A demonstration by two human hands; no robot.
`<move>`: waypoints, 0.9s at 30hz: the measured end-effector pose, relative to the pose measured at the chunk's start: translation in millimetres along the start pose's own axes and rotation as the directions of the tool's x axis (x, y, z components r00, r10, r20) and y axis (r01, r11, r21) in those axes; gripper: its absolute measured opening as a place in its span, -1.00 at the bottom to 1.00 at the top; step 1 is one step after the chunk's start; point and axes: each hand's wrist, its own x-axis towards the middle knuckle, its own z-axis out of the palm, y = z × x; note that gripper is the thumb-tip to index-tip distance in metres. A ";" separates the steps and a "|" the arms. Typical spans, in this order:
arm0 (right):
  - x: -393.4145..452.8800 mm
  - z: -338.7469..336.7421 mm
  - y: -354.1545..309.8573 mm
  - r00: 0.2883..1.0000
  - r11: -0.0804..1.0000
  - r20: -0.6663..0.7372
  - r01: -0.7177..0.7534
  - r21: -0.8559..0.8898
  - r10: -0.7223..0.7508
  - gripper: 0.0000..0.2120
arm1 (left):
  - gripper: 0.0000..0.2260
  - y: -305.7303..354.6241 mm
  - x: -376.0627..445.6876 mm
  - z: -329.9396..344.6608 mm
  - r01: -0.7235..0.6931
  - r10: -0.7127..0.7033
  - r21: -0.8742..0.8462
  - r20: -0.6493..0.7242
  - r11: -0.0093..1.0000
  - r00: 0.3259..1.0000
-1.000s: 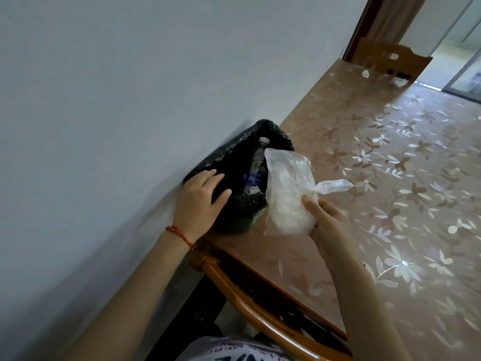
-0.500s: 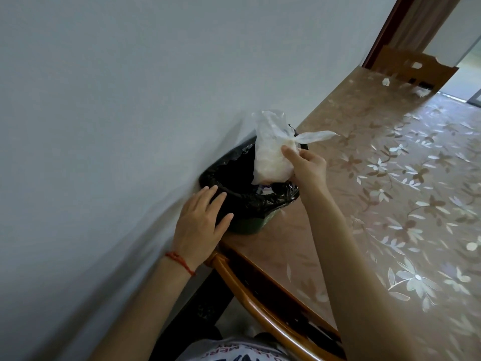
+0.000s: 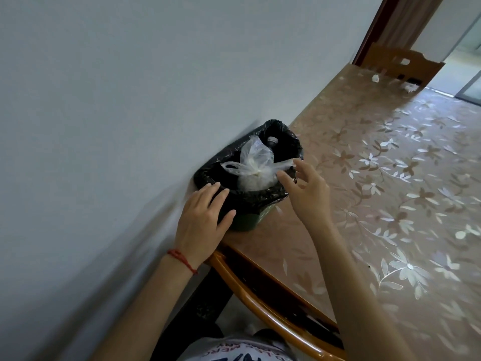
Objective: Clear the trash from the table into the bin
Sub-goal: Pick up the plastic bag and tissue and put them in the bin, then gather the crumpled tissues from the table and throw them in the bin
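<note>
The bin (image 3: 247, 196), lined with a black bag, stood on the table (image 3: 364, 204) against the wall (image 3: 130, 100). The clear plastic bag (image 3: 256, 168) sat in the bin's mouth, its knotted top rising above the rim, beside a bottle cap (image 3: 272, 140) deeper inside. The left hand (image 3: 201, 222) lay on the bin's near rim, fingers spread flat and gripping nothing. The right hand (image 3: 307, 190) hovered just beside the bin, fingers open and empty, near the bag's loose handle. In my judgement the bag could tip out, because it sat high. Two small white scraps (image 3: 374, 78) lay far from the bin.
</note>
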 end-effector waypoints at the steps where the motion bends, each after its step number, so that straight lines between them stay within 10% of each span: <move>1: -10.2 -3.3 5.9 0.999 0.998 -0.004 0.033 -0.054 -0.033 -0.47 | -0.55 2.1 -0.7 -0.2 -0.011 0.011 -0.007 -0.003 1.000 1.000; 12: -97.2 -32.5 70.2 0.996 0.819 -0.022 0.057 -0.570 -0.085 -0.43 | -0.55 29.5 -16.3 22.6 -0.177 0.181 -0.047 0.112 0.983 0.977; 27: -199.1 -114.9 125.1 0.934 0.729 -0.333 -0.318 -0.606 0.131 -0.42 | -0.55 124.0 -28.3 66.9 -0.486 0.482 -0.054 0.254 0.873 0.838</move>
